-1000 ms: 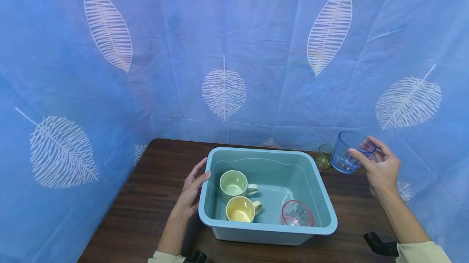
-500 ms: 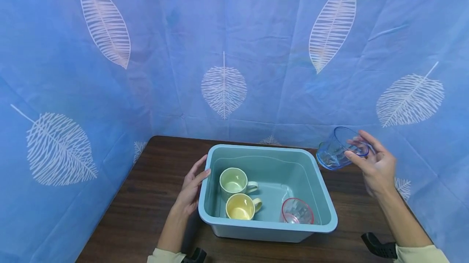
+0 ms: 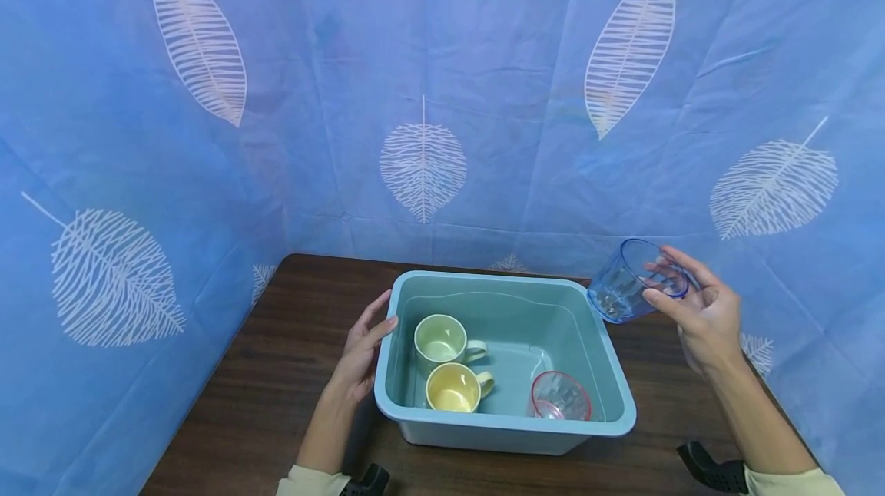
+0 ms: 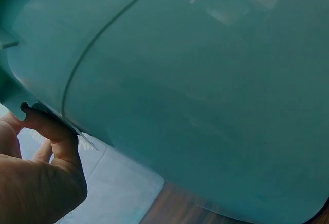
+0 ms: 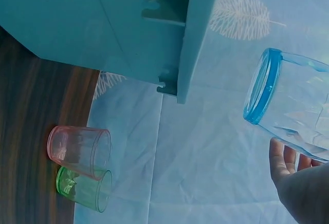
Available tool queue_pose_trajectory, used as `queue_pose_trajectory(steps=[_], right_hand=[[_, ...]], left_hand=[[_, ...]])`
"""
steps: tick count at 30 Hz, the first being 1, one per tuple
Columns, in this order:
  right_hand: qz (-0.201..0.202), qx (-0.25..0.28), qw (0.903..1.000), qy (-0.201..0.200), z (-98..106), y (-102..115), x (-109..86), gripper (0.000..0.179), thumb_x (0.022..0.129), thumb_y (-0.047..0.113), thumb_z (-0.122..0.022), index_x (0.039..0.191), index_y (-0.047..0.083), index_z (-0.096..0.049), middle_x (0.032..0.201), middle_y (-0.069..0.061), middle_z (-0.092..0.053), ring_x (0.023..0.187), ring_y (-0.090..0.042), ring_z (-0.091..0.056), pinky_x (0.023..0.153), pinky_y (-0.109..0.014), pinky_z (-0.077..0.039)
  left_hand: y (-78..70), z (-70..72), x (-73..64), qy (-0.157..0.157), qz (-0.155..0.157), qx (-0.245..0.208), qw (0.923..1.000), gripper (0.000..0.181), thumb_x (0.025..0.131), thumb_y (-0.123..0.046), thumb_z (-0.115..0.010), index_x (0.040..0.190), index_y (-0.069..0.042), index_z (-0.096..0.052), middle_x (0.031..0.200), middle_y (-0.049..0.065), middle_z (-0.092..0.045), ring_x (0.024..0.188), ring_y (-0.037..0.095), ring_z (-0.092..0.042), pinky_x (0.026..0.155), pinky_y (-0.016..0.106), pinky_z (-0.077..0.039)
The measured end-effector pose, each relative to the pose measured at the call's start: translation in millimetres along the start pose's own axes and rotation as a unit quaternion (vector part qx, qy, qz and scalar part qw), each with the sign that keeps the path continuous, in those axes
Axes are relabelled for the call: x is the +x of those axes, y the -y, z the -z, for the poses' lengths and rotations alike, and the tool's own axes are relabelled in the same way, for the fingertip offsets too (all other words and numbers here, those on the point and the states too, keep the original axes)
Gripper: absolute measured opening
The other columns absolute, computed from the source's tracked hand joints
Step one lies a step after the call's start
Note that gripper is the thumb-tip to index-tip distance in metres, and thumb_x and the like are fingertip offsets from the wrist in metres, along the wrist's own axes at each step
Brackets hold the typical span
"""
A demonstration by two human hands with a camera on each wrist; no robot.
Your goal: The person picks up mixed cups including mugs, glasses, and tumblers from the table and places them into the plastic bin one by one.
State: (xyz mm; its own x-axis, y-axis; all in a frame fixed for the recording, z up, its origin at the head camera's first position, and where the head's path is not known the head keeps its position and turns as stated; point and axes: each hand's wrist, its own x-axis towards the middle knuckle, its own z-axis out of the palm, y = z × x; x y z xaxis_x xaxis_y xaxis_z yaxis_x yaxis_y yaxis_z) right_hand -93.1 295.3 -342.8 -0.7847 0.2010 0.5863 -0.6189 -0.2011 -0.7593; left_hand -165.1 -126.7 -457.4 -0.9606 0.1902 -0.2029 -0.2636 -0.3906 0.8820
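My left hand [image 3: 358,358] grips the left rim of a blue-green plastic basin [image 3: 487,278], thumb at the rim and fingers outside. In the left wrist view its fingers [image 4: 59,139] curl under the rim. A tilted clear blue glass [image 3: 618,290] is held near its mouth by my right hand [image 3: 707,318], at the basin's back right corner. Inside the basin, a pale green mug [image 3: 432,352] stands behind a yellow mug [image 3: 452,390] on the left. A red-rimmed clear glass [image 3: 561,396] is at the front right, its base partly hidden by the basin's front rim.
A pink glass [image 5: 77,149] and a green glass [image 5: 85,189] stand together on the dark wooden table [image 5: 25,131] beside the basin, in the right wrist view. A blue leaf-printed cloth [image 3: 512,97] hangs behind the table.
My right hand has brought the blue glass leftward to the basin's back right corner and tilted it, covering the green glass in the head view. The left hand stays on the rim.
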Motion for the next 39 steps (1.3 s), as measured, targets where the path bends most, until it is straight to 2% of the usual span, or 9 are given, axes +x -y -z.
queue_pose_trajectory(steps=[8,17,22,25,31,39], right_hand=[[0.01,0.001,0.9998,0.017,-2,1,-0.4,0.061,0.081,-0.037,-0.05,0.139,-0.02,-0.049,0.117,-0.018,-0.061,0.11,-0.025,-0.066,0.091,-0.031,-0.06],[0.003,-0.038,0.9985,0.039,-4,0,-3.2,0.063,0.082,-0.036,-0.052,0.142,-0.021,-0.045,0.121,-0.016,-0.06,0.111,-0.023,-0.066,0.092,-0.029,-0.06],[-0.004,-0.051,0.9979,0.04,-4,-2,-4.5,0.062,0.083,-0.035,-0.052,0.143,-0.017,-0.047,0.121,-0.015,-0.061,0.11,-0.021,-0.066,0.092,-0.028,-0.06],[-0.009,-0.052,0.9971,0.054,-3,-2,-6.0,0.063,0.084,-0.035,-0.052,0.143,-0.015,-0.049,0.122,-0.016,-0.063,0.11,-0.022,-0.067,0.092,-0.029,-0.06],[-0.026,-0.073,0.9927,0.092,-4,-4,-7.9,0.064,0.084,-0.033,-0.054,0.145,-0.015,-0.045,0.124,-0.016,-0.065,0.11,-0.021,-0.067,0.084,-0.024,-0.06],[-0.041,-0.098,0.9895,0.098,-7,-8,-11.7,0.064,0.083,-0.033,-0.056,0.144,-0.015,-0.047,0.124,-0.015,-0.065,0.103,-0.02,-0.069,0.077,-0.023,-0.061]], left_hand=[[1.3,-0.3,-0.1,-0.003,-0.002,0.002,1.0,0.055,0.102,-0.024,-0.067,0.153,-0.029,-0.047,0.145,0.016,-0.057,0.12,0.031,-0.068,0.097,0.046,-0.057],[1.4,0.3,-0.8,0.0,-0.002,0.0,1.0,0.056,0.101,-0.025,-0.068,0.153,-0.03,-0.047,0.145,0.016,-0.057,0.119,0.031,-0.068,0.095,0.043,-0.058],[1.6,0.8,-0.6,-0.001,-0.002,0.001,1.0,0.055,0.102,-0.024,-0.067,0.153,-0.03,-0.047,0.145,0.017,-0.057,0.116,0.029,-0.07,0.092,0.041,-0.06],[1.3,1.2,-0.4,0.001,-0.002,0.004,1.0,0.055,0.103,-0.024,-0.066,0.154,-0.03,-0.047,0.146,0.017,-0.057,0.117,0.03,-0.069,0.092,0.042,-0.06],[0.5,1.7,-0.4,0.003,-0.007,0.009,0.9999,0.055,0.102,-0.023,-0.067,0.153,-0.03,-0.047,0.145,0.016,-0.057,0.117,0.031,-0.069,0.093,0.043,-0.059],[0.1,1.7,0.7,0.003,0.003,0.01,0.9999,0.054,0.103,-0.023,-0.065,0.153,-0.03,-0.047,0.142,0.017,-0.059,0.11,0.026,-0.072,0.087,0.037,-0.062]])
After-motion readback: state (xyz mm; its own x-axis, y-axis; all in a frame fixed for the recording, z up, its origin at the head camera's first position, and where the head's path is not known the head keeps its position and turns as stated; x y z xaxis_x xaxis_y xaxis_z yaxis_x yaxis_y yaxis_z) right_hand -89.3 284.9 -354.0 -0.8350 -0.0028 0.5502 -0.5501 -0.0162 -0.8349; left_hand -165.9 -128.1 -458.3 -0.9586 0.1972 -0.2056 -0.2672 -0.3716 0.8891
